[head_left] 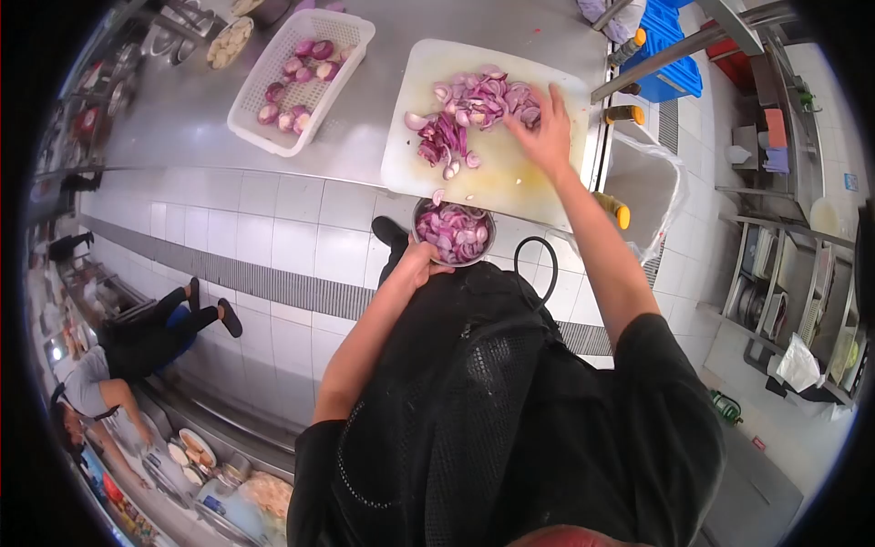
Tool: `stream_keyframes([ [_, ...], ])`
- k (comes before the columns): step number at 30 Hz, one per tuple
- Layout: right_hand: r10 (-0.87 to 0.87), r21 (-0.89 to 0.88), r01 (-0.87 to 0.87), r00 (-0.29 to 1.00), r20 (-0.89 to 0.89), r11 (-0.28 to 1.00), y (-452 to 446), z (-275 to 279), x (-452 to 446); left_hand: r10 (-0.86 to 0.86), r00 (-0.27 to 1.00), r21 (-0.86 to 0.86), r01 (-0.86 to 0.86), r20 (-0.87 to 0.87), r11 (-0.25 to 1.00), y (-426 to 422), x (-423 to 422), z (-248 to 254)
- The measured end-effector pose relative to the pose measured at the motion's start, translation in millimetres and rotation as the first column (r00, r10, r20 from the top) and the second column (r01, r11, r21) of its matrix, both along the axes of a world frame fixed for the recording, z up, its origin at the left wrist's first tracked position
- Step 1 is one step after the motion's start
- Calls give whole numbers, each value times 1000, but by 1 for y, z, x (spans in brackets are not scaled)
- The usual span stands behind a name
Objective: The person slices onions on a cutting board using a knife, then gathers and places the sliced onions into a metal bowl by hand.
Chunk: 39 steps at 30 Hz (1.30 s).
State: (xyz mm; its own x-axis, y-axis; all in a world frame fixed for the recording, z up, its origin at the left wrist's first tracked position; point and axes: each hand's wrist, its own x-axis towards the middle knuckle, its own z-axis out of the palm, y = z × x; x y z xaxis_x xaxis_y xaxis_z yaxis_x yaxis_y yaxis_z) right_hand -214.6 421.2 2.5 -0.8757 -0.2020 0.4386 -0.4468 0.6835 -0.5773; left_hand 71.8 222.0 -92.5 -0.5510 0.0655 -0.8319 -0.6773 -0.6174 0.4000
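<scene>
My left hand (421,265) grips the rim of a round metal bowl (493,239) filled with sliced red onion (453,232). The bowl is held just below the front edge of a white cutting board (524,187). On the board lies a loose pile of cut onion (478,98). At the pile's right side my right hand (544,130) has its fingers apart, its fingertips beside or touching the slices. A few stray pieces lie near the board's front edge, above the bowl.
A white perforated basket (353,36) of peeled onions stands left of the board on the steel table (196,118). A lined bin (638,182) is at the right. Metal posts rise beyond the board. A co-worker (91,383) is at another counter, lower left.
</scene>
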Motion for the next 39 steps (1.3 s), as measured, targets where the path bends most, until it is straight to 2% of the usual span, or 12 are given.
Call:
stream_keyframes([
  [1,4,-3,-4,1000,5,1000,-7,-6,-15,9,1000,-8,-9,8,1000,3,-4,5],
  [3,98,232,-106,994,45,967,-23,-15,-29,13,1000,-22,-12,26,1000,0,-8,5],
  [4,100,171,-97,995,-12,980,-30,-19,-27,0,1000,2,0,29,1000,-1,-9,3],
  [7,148,32,-150,987,59,988,-25,-24,-13,-22,999,15,21,33,1000,1,-10,9],
  [14,141,45,-145,987,77,988,-16,-16,104,-38,999,2,38,-31,999,7,-14,9],
  [19,210,-84,-203,974,80,976,-32,-10,182,25,1000,13,-25,-19,1000,9,-7,11],
  [25,540,-178,-511,815,209,841,-26,-12,198,-23,1000,70,24,-20,997,-3,-6,24],
  [27,506,-80,-502,861,46,861,-32,-10,172,9,1000,36,-8,-29,999,-4,-4,28],
  [28,370,-33,-368,927,63,929,-43,-9,161,32,999,0,-32,-14,999,-6,-3,30],
  [32,193,7,-196,974,117,981,-103,6,111,82,997,-68,-80,17,994,-13,-1,32],
  [34,58,194,-90,985,162,977,-133,8,98,100,994,-87,-97,33,991,-21,0,31],
  [39,48,264,-76,993,111,962,-148,-8,78,131,991,-57,-132,-11,990,-31,2,29],
])
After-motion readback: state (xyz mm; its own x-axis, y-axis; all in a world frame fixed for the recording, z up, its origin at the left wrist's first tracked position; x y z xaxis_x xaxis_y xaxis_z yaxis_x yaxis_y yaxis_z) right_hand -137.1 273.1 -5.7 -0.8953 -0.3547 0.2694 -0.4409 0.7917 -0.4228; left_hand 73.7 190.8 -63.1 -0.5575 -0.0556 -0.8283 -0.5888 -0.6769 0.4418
